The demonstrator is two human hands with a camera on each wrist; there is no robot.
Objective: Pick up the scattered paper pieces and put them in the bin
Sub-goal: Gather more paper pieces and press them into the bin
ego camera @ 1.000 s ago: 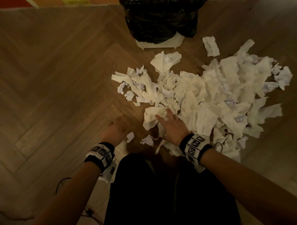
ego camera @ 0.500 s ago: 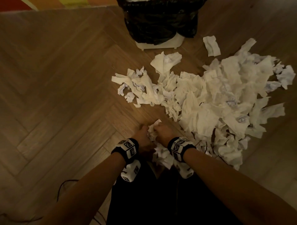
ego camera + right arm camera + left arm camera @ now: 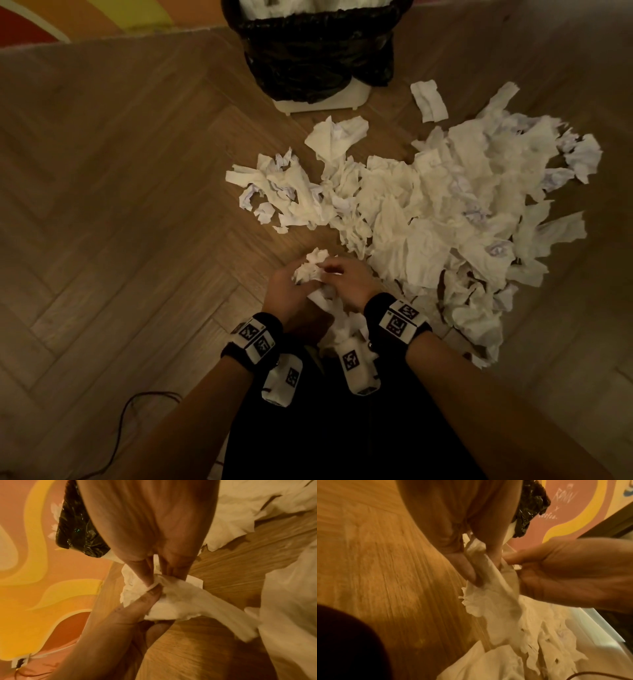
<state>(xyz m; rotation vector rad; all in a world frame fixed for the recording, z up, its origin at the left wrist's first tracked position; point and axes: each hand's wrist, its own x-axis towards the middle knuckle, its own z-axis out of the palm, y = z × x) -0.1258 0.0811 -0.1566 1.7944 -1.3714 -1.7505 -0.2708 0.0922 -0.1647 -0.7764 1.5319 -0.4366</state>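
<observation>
Raised since before, both hands point(image 3: 320, 286) grip paper wad point(image 3: 310, 267) (drooping toward knees).

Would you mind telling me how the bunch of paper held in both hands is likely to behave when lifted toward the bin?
Probably floppy: the bunch of paper droops below both hands. Likely light, since the fingers merely pinch it. Loose tails may drop before the bin.

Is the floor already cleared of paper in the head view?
No, a large pile of paper pieces lies on the wooden floor beside the bin.
</observation>
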